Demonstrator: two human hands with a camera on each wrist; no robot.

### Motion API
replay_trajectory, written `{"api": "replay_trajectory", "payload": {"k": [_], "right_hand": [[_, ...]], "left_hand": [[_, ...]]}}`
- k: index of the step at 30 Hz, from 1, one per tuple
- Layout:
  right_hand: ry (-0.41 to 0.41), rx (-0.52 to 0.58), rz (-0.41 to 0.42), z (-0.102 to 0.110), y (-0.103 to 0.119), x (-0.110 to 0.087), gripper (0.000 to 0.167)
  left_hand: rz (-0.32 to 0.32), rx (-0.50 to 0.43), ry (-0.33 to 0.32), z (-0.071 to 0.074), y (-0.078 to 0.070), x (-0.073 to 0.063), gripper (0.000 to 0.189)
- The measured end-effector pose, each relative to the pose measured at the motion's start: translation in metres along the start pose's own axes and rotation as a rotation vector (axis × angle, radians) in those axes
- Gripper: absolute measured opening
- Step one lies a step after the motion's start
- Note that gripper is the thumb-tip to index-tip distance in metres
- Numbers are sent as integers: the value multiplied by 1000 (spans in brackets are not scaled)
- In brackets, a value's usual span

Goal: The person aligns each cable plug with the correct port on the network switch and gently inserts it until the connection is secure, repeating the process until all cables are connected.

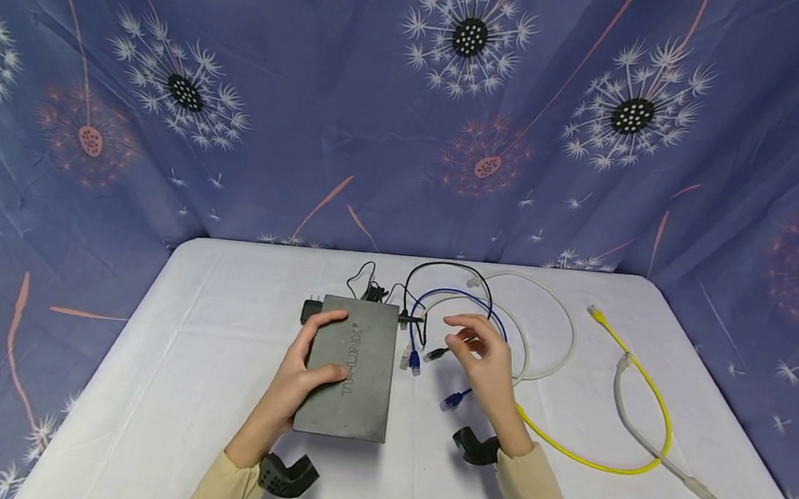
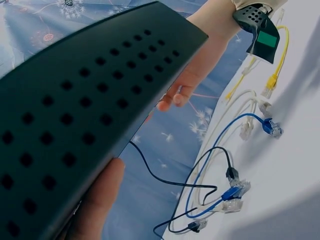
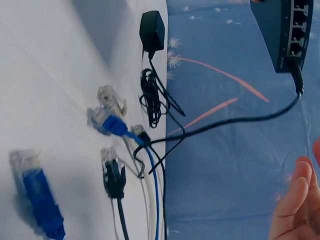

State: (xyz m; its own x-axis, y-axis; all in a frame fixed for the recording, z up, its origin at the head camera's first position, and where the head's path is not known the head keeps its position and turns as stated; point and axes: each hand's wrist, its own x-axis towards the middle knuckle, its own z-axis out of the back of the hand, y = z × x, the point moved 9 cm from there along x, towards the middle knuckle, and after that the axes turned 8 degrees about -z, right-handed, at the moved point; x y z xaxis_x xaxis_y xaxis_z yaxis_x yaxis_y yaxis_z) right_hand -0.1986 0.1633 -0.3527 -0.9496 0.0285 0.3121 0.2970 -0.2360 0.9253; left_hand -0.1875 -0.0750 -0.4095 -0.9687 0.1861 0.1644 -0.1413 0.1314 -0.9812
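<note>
My left hand grips a black TP-LINK network switch, thumb and a finger over its top face. It is held up over the table, and its vented side fills much of the left wrist view. A black power cord runs from the end of its port row. To the right of the switch, my right hand hovers with bent fingers and a gap between thumb and forefinger, holding nothing. Below it lie a black network plug and a blue network plug.
A black power adapter with a bundled cord lies behind the switch. Blue, black and white network cables loop at the back middle. A yellow cable and a grey cable lie at the right. A patterned curtain hangs behind the table.
</note>
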Motion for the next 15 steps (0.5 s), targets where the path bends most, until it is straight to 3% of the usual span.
{"api": "replay_trajectory", "payload": {"k": [15], "right_hand": [[-63, -6, -70, 29, -16, -12, 22]], "left_hand": [[11, 2, -7, 4, 4, -2, 71]]}}
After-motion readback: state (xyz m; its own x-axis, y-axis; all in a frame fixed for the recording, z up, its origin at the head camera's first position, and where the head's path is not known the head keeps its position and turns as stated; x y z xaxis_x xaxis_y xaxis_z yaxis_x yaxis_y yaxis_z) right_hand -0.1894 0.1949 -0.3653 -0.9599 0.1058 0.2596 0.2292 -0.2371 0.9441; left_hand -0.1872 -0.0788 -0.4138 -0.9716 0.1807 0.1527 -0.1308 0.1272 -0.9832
